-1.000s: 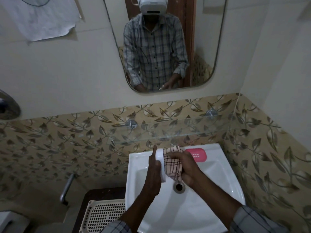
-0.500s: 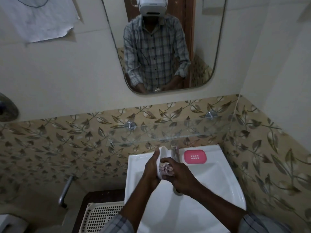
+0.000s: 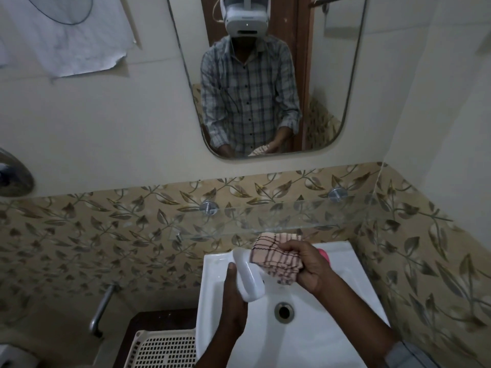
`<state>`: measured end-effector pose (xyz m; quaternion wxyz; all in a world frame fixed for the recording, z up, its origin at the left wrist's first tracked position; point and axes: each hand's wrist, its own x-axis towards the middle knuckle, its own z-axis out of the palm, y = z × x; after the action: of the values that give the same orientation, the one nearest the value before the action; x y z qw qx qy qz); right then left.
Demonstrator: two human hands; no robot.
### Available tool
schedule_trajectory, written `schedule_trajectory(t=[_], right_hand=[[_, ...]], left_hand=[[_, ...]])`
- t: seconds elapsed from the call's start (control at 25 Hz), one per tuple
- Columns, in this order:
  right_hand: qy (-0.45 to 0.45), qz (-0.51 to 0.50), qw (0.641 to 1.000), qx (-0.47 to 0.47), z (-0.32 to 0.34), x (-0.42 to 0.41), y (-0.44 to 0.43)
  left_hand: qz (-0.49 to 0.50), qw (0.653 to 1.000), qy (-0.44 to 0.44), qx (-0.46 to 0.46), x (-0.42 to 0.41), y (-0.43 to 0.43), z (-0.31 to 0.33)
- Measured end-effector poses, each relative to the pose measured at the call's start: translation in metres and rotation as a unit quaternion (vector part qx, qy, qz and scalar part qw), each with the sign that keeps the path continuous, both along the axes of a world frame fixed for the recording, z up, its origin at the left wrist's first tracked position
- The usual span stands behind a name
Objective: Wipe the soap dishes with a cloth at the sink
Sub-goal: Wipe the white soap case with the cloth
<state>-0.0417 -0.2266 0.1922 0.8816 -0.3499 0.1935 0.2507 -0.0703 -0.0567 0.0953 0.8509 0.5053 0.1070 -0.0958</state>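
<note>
Lower centre of the frame: left hand (image 3: 233, 301) is gripping a white soap dish (image 3: 248, 277), fingers wrapped behind it and thumb lying along its left edge, dish tilted on its side above the white sink (image 3: 332, 341). Right hand (image 3: 310, 266) is clutching a bunched checked cloth (image 3: 273, 254), fingers curled tight over the fabric, and is pressing it against the dish's upper right end. Cloth is pinkish with dark lines, and part of it is hanging below the hand. Both hands are hovering over the basin, above and just left of the drain (image 3: 284, 312).

A pink soap dish (image 3: 324, 254) is sitting on the sink's back rim, right of the right hand, mostly hidden behind it, only a sliver showing.

A glass shelf (image 3: 265, 216) is running across the leaf-pattern tiles (image 3: 106, 235) just above the sink. A mirror (image 3: 265, 75) in the upper centre is reflecting the person in a plaid shirt with the cloth in hand. A paper sheet (image 3: 66, 35) is hanging in the upper left. A white perforated basket (image 3: 162, 349) is sitting at the bottom, left of the sink, touching or just beside it, cannot tell which. A metal pipe (image 3: 102, 306) is sticking out of the tiles at lower left.
</note>
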Motion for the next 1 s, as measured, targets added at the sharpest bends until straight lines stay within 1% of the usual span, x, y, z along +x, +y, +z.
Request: schedule_trajectory(t=[0.08, 0.16, 0.2, 0.24, 0.28, 0.32, 0.36, 0.4, 0.44, 0.48, 0.52, 0.56, 0.6, 0.64, 0.68, 0.72, 0.76, 0.8, 0.84, 0.88, 0.92, 0.96, 1.0], right_hand=[[-0.012, -0.022, 1.000, 0.005, -0.002, 0.001, -0.009], [-0.028, -0.006, 0.999, -0.019, -0.006, -0.003, -0.005], [-0.055, 0.000, 0.995, -0.078, -0.009, -0.005, 0.000], [-0.103, -0.003, 0.976, -0.194, -0.013, -0.008, 0.005], [-0.171, 0.002, 0.919, -0.355, -0.018, -0.011, 0.007], [-0.244, 0.024, 0.823, -0.513, -0.025, -0.015, 0.009], [-0.310, 0.049, 0.716, -0.623, -0.030, -0.021, 0.011], [-0.353, 0.060, 0.628, -0.691, -0.033, -0.025, 0.012], [-0.383, 0.051, 0.574, -0.721, -0.035, -0.028, 0.012], [-0.431, 0.034, 0.543, -0.720, -0.036, -0.030, 0.009], [-0.512, 0.019, 0.510, -0.691, -0.040, -0.032, 0.003], [-0.602, 0.030, 0.466, -0.648, -0.043, -0.033, -0.007], [-0.668, 0.080, 0.420, -0.609, -0.041, -0.034, -0.018], [-0.694, 0.161, 0.375, -0.593, -0.038, -0.033, -0.030], [-0.691, 0.243, 0.328, -0.596, -0.036, -0.028, -0.039], [-0.685, 0.284, 0.287, -0.606, -0.034, -0.024, -0.044], [-0.675, 0.303, 0.278, -0.612, -0.035, -0.021, -0.043], [-0.662, 0.302, 0.308, -0.612, -0.038, -0.024, -0.036], [-0.652, 0.288, 0.365, -0.599, -0.041, -0.027, -0.027], [-0.652, 0.272, 0.414, -0.574, -0.044, -0.032, -0.021], [-0.659, 0.269, 0.431, -0.555, -0.046, -0.035, -0.019], [-0.676, 0.277, 0.415, -0.543, -0.046, -0.034, -0.023], [-0.690, 0.294, 0.388, -0.535, -0.045, -0.030, -0.028]], left_hand=[[-0.013, 0.997, 0.059, -0.051, 0.003, 0.003, 0.000], [-0.027, 0.990, 0.095, -0.098, 0.001, -0.004, -0.002], [-0.022, 0.987, 0.103, -0.118, 0.000, -0.009, -0.004], [-0.024, 0.984, 0.098, -0.146, -0.001, -0.013, -0.002], [-0.031, 0.979, 0.085, -0.181, -0.002, -0.016, 0.000], [-0.044, 0.973, 0.081, -0.211, -0.002, -0.017, 0.002], [-0.060, 0.968, 0.086, -0.230, -0.002, -0.018, 0.005], [-0.080, 0.964, 0.089, -0.238, -0.003, -0.017, 0.008], [-0.096, 0.961, 0.092, -0.242, -0.003, -0.017, 0.009], [-0.101, 0.959, 0.096, -0.246, -0.004, -0.016, 0.008], [-0.104, 0.957, 0.099, -0.253, -0.004, -0.013, 0.008], [-0.108, 0.952, 0.106, -0.265, -0.003, -0.008, 0.008], [-0.114, 0.946, 0.115, -0.280, 0.000, -0.003, 0.008], [-0.124, 0.940, 0.125, -0.293, 0.003, 0.003, 0.009], [-0.139, 0.937, 0.133, -0.290, 0.004, 0.007, 0.012], [-0.155, 0.940, 0.140, -0.268, 0.006, 0.010, 0.014], [-0.170, 0.944, 0.150, -0.238, 0.007, 0.010, 0.016], [-0.179, 0.947, 0.161, -0.213, 0.007, 0.009, 0.017], [-0.178, 0.949, 0.170, -0.196, 0.008, 0.008, 0.017], [-0.174, 0.951, 0.173, -0.187, 0.008, 0.006, 0.018], [-0.173, 0.952, 0.175, -0.181, 0.008, 0.005, 0.016], [-0.176, 0.952, 0.179, -0.176, 0.008, 0.005, 0.015], [-0.185, 0.951, 0.182, -0.171, 0.005, 0.006, 0.015]])
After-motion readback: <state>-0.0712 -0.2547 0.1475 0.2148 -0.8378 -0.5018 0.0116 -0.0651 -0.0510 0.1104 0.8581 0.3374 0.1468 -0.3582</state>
